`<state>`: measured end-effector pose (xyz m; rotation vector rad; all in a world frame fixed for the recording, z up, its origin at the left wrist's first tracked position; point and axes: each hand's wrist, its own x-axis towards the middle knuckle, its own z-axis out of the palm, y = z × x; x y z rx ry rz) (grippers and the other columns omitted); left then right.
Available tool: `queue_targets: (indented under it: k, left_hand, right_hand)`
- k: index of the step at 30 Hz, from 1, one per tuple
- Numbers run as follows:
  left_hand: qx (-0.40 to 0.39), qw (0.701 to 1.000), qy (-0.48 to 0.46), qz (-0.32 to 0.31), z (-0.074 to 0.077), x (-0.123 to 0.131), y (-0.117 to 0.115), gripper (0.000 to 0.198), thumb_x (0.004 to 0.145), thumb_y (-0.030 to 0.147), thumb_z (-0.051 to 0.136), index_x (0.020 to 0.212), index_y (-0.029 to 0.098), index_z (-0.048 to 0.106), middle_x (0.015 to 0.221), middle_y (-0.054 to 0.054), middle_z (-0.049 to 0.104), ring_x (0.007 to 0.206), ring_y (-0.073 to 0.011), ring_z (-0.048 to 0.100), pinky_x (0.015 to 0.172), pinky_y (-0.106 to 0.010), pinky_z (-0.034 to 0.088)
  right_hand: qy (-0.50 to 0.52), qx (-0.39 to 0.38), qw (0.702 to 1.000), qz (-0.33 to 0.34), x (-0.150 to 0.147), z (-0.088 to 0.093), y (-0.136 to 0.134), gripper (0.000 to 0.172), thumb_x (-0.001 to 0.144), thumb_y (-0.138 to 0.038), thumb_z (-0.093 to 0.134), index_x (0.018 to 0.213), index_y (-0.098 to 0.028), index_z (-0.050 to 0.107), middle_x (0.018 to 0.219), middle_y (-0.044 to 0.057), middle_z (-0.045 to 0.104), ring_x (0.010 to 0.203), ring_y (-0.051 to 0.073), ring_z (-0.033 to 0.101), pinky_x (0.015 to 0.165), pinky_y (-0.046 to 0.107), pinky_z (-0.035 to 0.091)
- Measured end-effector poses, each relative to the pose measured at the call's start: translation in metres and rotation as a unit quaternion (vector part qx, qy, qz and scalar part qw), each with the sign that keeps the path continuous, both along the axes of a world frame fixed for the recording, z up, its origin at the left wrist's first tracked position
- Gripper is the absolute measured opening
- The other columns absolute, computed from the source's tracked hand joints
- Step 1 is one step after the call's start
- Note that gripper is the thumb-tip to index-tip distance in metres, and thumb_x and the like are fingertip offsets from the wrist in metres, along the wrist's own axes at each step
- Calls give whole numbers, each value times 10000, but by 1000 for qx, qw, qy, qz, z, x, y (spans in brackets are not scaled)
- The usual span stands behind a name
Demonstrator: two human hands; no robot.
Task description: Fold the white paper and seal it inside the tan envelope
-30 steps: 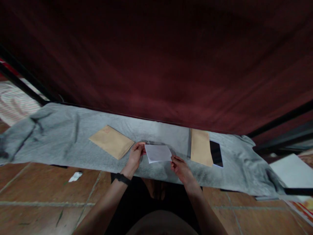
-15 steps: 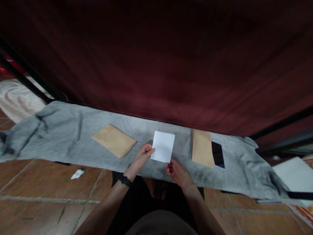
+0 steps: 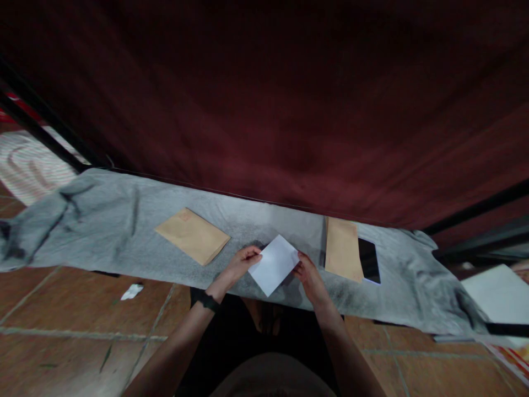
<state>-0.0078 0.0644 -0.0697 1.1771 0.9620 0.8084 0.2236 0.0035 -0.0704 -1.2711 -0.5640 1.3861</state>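
Observation:
A folded white paper [image 3: 273, 263] is held tilted like a diamond above the grey cloth [image 3: 103, 226]. My left hand [image 3: 242, 263] pinches its left corner, and a dark band sits on that wrist. My right hand [image 3: 309, 277] grips its right corner. A brown envelope [image 3: 192, 235] lies on the cloth to the left of my hands. A second brown envelope [image 3: 342, 248] lies to the right, with a dark phone [image 3: 368, 260] beside it.
A dark red curtain [image 3: 289, 110] hangs behind the cloth. The floor is brown tile [image 3: 61, 325] with a small white scrap [image 3: 131, 290]. A white sheet [image 3: 498, 295] lies at the far right, and striped fabric [image 3: 25, 171] at the far left.
The white paper was turned from lying flat to upright, then rotated to a diamond tilt. My right hand moved from its lower edge up to its right corner.

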Motion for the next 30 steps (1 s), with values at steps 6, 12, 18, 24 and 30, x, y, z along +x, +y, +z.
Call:
queue_targets:
  k: [6, 12, 18, 24, 30]
  left_hand:
    - [11, 1000, 27, -7, 0, 1, 18, 221, 690, 398, 781, 762, 196, 724, 656, -12, 641, 579, -153, 550, 562, -258, 397]
    - [240, 937, 236, 94, 3, 20, 24, 203, 831, 291, 656, 1002, 226, 743, 992, -75, 733, 966, -262, 659, 925, -398, 496]
    - [408, 807, 426, -39, -12, 59, -20, 502, 1018, 399, 399, 1453, 164, 482, 1556, -136, 446, 1459, -268, 377, 1211, -488, 281]
    - [442, 754, 484, -47, -33, 65, -41, 598, 1020, 446, 392, 1529, 134, 366, 1583, -158, 390, 1498, -264, 307, 1228, -485, 258]
    - [422, 757, 499, -10, -35, 47, -39, 625, 1007, 442, 419, 1537, 116, 360, 1589, -172, 367, 1503, -278, 290, 1238, -480, 233]
  right_hand:
    - [-89, -24, 995, 43, 8, -10, 1, 339, 640, -447, 828, 845, -193, 738, 769, 22, 713, 678, 185, 634, 517, 260, 504]
    - [-167, -27, 985, 42, -2, -26, 0, 220, 662, -406, 792, 707, -214, 695, 587, -31, 620, 450, 143, 562, 405, 264, 480]
    - [-162, -33, 985, 41, -8, -32, -2, 170, 695, -366, 767, 725, -226, 676, 592, -36, 632, 455, 154, 590, 433, 283, 513]
    - [-128, -31, 990, 42, -7, -32, -3, 152, 685, -312, 788, 751, -229, 679, 622, -24, 664, 420, 149, 581, 408, 282, 484]
    - [-116, -50, 990, 67, -5, -34, -6, 143, 710, -297, 787, 743, -247, 657, 480, -38, 618, 368, 153, 546, 370, 260, 418]
